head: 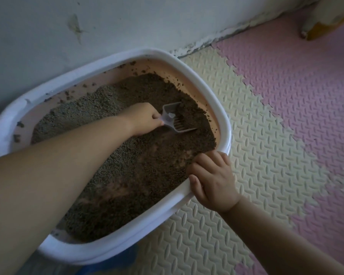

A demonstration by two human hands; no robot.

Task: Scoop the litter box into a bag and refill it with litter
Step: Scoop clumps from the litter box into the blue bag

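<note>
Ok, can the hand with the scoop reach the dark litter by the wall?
Probably yes: the left hand holds the scoop right beside that dark litter, with nothing lying between them inside the litter box.

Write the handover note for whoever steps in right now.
Left hand: grips the scoop, with its blade down in the dark litter near the box's right side.
Right hand: curled over the litter box rim, steadying it.
Done: scooping is under way; the box is still full of litter.
Left: bag the waste and refill. No bag or fresh litter is clearly in view.
</note>
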